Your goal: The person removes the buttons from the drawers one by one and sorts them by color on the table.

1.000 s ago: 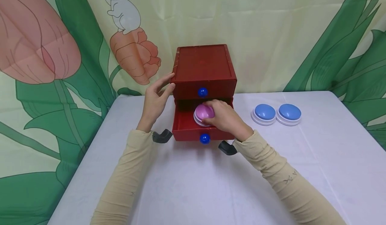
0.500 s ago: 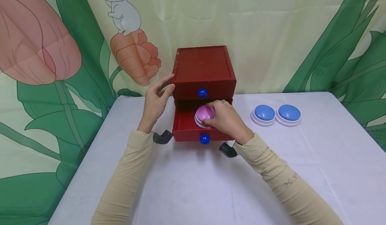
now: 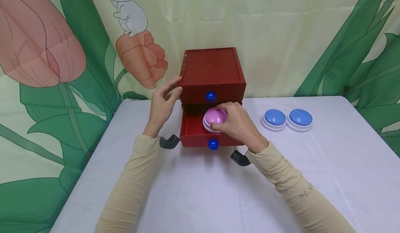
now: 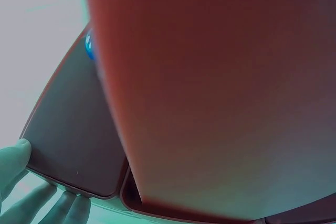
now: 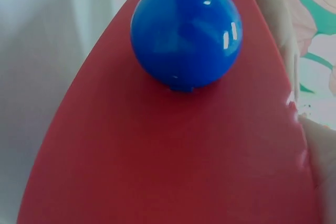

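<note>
Pink domed button on a round white base (image 3: 214,115) is inside the pulled-out lower drawer (image 3: 191,124) of the red box-shaped cabinet (image 3: 214,66), near the middle of the drawer's width. Starting at the cabinet's left side, your left hand (image 3: 161,106) rests there with fingers and thumb extended, touching close to the front edge and grasping nothing. Within the cabinet's lower drawer, the pink button lies to the right of that hand and right at the fingertips of your right hand (image 3: 239,122), so your right is the nearer one. Being round, the button gives you no long axis to line up; what matters is that you pinch it from the cabinet's right side, thumb toward you and fingers behind. You can't tell whether its base touches the drawer floor. Right of the cabinet, well apart from it, stand a blue domed button with a white base (image 3: 275,117) and, just beside it, a second blue domed button (image 3: 300,117). Compared with one second ago, the pink button sits slightly farther right within the cabinet, showing a bit more dome; your right hand has eased rightward with it, while your left stays against the cabinet.
</note>
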`<state>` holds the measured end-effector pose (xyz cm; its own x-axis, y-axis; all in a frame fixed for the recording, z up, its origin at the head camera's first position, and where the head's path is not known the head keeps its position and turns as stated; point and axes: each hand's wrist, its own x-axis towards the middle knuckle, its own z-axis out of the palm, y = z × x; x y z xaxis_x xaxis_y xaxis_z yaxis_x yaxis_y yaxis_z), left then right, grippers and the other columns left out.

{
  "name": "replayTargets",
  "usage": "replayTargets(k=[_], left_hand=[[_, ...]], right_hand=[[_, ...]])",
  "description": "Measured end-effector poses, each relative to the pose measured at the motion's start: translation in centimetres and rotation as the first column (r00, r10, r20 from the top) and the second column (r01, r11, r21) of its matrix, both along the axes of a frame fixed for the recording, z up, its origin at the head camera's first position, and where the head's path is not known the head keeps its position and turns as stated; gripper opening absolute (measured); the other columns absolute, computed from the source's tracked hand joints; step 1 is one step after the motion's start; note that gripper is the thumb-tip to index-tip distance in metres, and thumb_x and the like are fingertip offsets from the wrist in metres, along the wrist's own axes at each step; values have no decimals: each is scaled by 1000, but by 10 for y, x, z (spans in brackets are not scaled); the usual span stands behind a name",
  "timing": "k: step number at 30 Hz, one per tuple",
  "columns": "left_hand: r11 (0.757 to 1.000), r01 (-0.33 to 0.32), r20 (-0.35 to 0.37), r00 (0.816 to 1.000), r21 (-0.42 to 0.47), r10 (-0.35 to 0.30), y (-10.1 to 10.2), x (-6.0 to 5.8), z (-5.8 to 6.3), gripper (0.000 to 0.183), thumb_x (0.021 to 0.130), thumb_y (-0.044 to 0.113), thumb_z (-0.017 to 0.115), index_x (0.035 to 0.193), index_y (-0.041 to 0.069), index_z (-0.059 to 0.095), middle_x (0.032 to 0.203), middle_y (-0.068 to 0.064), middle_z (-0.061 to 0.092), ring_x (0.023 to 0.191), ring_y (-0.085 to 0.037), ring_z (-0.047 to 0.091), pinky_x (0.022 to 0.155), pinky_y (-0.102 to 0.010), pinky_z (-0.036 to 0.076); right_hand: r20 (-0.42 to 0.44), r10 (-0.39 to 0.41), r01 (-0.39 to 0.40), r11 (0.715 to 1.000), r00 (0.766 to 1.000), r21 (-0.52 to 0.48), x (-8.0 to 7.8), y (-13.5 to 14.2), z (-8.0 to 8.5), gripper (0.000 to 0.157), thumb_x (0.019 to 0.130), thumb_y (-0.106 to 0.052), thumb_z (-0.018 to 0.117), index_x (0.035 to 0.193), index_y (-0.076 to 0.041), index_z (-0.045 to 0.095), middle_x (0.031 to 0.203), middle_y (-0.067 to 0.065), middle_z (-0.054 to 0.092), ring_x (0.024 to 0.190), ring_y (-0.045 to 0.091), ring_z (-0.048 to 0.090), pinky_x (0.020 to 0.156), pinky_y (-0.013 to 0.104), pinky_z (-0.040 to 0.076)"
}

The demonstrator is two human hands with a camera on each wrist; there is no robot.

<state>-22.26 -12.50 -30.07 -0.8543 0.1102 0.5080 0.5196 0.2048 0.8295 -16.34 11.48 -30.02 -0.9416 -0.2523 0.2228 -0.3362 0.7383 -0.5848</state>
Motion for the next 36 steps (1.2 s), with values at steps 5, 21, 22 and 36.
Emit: replayTargets(k=[5,21,22,36], left_hand=[[1000,0,2,1000,3,0,0,0,-1,42,98,15,63,140,10,58,145,-5,56,130,-20,56,101,-36,52],[1000,0,-2,1000,1,0,0,0,1,41,98,15,63,138,9,59,144,-4,56,131,-16,55,104,-36,50],[1000,1,-1,1000,1,-1,0,0,0,41,98,15,63,138,9,59,144,-4,56,131,-16,55,104,-36,50],[1000,-1,10,1000,3,1,0,2,1,41,98,17,63,139,11,59,144,-3,56,130,-17,55,102,-38,51]], right_hand=[[-4,7,-7,999,1000,-40,5,5,3,60,71,-24,87,123,-1,66,122,16,66,112,32,55,86,46,56],[-124,22,-34,994,992,-100,18,23,14,54,71,-20,86,120,-3,68,121,13,66,113,30,56,83,47,58],[-130,22,-35,994,991,-102,19,24,15,54,72,-20,86,120,-3,68,121,13,66,113,31,56,83,48,58],[-179,14,-41,988,984,-148,27,40,18,48,75,-19,85,119,-5,70,123,13,66,117,31,55,82,52,58]])
